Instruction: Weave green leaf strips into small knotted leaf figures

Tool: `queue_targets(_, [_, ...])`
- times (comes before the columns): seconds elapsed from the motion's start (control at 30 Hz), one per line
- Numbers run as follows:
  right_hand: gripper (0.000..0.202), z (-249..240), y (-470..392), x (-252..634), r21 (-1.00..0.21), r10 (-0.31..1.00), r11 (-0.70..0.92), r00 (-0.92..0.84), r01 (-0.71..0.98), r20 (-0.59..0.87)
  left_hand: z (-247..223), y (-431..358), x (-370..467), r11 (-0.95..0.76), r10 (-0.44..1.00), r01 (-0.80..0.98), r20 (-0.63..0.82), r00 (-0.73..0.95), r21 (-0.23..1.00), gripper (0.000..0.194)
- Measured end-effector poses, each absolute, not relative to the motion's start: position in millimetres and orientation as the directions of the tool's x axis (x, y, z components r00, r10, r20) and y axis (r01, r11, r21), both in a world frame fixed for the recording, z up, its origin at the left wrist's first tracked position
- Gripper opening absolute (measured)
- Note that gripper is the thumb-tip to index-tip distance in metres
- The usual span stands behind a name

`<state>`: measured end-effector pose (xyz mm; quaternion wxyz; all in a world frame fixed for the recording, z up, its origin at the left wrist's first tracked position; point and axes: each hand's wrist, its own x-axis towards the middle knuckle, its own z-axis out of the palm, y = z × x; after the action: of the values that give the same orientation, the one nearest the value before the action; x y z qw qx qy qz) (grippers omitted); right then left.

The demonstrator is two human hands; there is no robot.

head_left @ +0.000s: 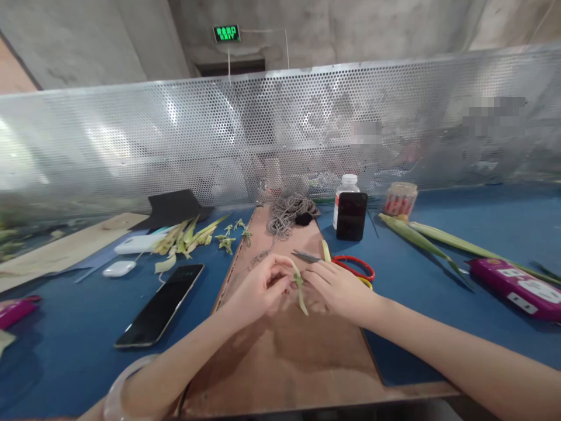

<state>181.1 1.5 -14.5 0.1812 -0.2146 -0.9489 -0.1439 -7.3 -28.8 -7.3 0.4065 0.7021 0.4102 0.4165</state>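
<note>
Over the brown board (324, 362), my left hand (265, 286) is closed, its thumb and fingers pinching a thin, pale green leaf strip (301, 295). The strip has a small knot-like part in its middle, and one end hangs down toward me. From the other side my right hand (335, 287) closes on the same strip with bent fingers; its thumb is mostly hidden. Just beyond the right hand lie scissors with red and yellow handles (357, 266), blades pointing left. A pale strip stands out near them.
Grey string (289, 216) is heaped behind my hands. Left are a phone (162, 304), an earbud case (119, 269), leaf scraps (188, 237) and small knotted leaf pieces (225, 242). Right are an upright black phone (352, 216), a bottle (349, 182), a jar (400, 199), long leaves (416, 240) and a purple packet (517, 287).
</note>
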Motion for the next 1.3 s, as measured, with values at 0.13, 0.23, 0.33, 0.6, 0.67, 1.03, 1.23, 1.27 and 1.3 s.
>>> queue_targets(0.13, [0.016, -18.0, -3.5, 181.0, 0.209, 0.366, 0.858, -0.843, 0.47, 0.394, -6.4, -32.6, -5.2, -0.345, 0.902, 0.203, 0.264, 0.341, 0.916, 0.018])
queue_targets(0.23, [0.017, -18.5, -9.3, 179.8, 0.222, 0.368, 0.841, -0.823, 0.493, 0.433, -5.6, -35.6, -3.8, -0.346, 0.902, 0.205, 0.265, 0.339, 0.915, 0.018])
queue_targets(0.33, [0.025, -16.4, -13.8, 179.8, 0.241, 0.325, 0.842, -0.81, 0.483, 0.489, -3.6, -39.4, -2.3, -0.324, 0.909, 0.206, 0.244, 0.339, 0.923, 0.016])
queue_targets(0.6, [0.029, -12.3, -16.9, 182.5, 0.254, 0.248, 0.865, -0.808, 0.433, 0.534, 1.4, -44.8, -0.7, -0.296, 0.902, 0.184, 0.211, 0.376, 0.937, 0.019])
queue_targets(0.67, [0.028, -12.7, -17.1, 182.6, 0.24, 0.246, 0.874, -0.812, 0.422, 0.53, 2.9, -45.8, -1.2, -0.303, 0.902, 0.2, 0.213, 0.375, 0.932, 0.019])
queue_targets(1.03, [0.028, -15.3, -15.0, 180.9, 0.203, 0.273, 0.872, -0.785, 0.446, 0.556, -4.3, -39.5, -2.4, -0.266, 0.919, 0.258, 0.164, 0.358, 0.929, 0.031])
queue_targets(1.23, [0.026, -15.1, -15.2, 178.7, 0.202, 0.286, 0.863, -0.778, 0.463, 0.559, -6.2, -35.8, -0.6, -0.224, 0.914, 0.243, 0.116, 0.388, 0.944, 0.027])
queue_targets(1.27, [0.026, -15.2, -15.2, 179.2, 0.201, 0.289, 0.865, -0.784, 0.459, 0.549, -6.1, -35.7, -0.7, -0.216, 0.905, 0.222, 0.11, 0.41, 0.951, 0.027])
queue_targets(1.3, [0.026, -15.3, -15.2, 179.9, 0.2, 0.29, 0.869, -0.792, 0.453, 0.537, -5.7, -35.8, -0.9, -0.207, 0.895, 0.201, 0.102, 0.434, 0.958, 0.028])
